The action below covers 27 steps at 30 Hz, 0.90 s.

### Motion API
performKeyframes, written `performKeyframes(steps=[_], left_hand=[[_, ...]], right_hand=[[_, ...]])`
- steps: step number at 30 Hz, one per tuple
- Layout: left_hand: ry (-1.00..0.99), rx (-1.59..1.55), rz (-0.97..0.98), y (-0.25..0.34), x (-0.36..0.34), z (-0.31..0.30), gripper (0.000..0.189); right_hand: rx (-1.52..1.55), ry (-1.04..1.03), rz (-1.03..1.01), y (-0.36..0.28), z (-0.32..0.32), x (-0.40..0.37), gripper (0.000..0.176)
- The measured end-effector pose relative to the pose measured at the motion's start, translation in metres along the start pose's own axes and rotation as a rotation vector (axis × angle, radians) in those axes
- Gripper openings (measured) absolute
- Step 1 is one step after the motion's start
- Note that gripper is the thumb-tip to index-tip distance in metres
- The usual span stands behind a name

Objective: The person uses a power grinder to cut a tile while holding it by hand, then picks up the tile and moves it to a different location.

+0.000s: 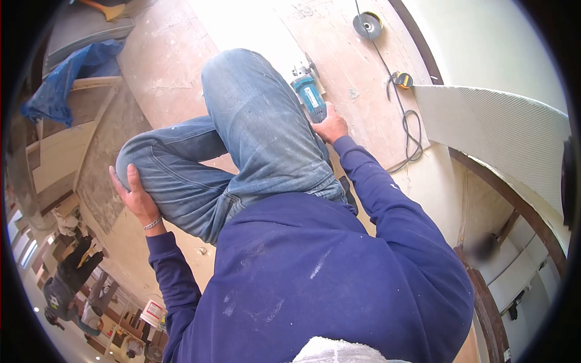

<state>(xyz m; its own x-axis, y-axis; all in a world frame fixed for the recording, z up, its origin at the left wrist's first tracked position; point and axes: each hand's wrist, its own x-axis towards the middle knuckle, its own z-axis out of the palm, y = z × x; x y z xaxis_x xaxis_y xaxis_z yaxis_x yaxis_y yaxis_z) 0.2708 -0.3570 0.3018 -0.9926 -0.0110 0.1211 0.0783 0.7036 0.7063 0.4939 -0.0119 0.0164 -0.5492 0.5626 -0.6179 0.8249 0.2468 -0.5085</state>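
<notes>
Blue grinder (pixel 310 97) clamped in right hand (pixel 331 126), fingers wrapped round it, long axis pointed away from wrist | left hand (pixel 138 196) rested on knee (pixel 134 158), fingers apart, well apart from grinder

raised floor of pale, scuffed plywood sheets (pixel 357 60), washed out by a bright patch of light (pixel 242 24) at the top, with a crumpled blue tarp (pixel 66 78) lying over pale timber boards (pixel 57 151) at the left edge. to the right, a white ribbed panel (pixel 496 127) curves along a dark wooden rim (pixel 526 212) beneath a plain cream wall (pixel 484 36). at lower left, well below, a lower storey (pixel 36 339) with a light floor, where other people (pixel 69 275) stand among furnishings too small to tell.
</notes>
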Motion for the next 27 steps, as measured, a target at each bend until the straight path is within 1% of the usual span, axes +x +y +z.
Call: performKeyframes(steps=[8,10,13,16,27], left_hand=[[0.011,0.027,0.011,0.003,0.000,0.001,0.078],[0.009,0.014,0.002,0.003,0.000,0.001,0.078],[0.005,0.033,0.011,0.001,0.000,0.000,0.078],[0.009,0.032,0.016,-0.001,0.001,0.000,0.078],[0.009,0.042,0.021,-0.003,0.001,-0.001,0.079]], right_hand=[[-0.007,-0.013,-0.032,0.007,0.000,-0.001,0.086],[-0.016,0.022,-0.026,0.007,0.001,-0.004,0.084],[-0.023,0.017,0.005,0.005,0.001,-0.007,0.083],[-0.027,-0.006,0.006,0.008,0.001,-0.007,0.084],[0.002,0.027,-0.015,0.018,0.006,-0.012,0.083]])
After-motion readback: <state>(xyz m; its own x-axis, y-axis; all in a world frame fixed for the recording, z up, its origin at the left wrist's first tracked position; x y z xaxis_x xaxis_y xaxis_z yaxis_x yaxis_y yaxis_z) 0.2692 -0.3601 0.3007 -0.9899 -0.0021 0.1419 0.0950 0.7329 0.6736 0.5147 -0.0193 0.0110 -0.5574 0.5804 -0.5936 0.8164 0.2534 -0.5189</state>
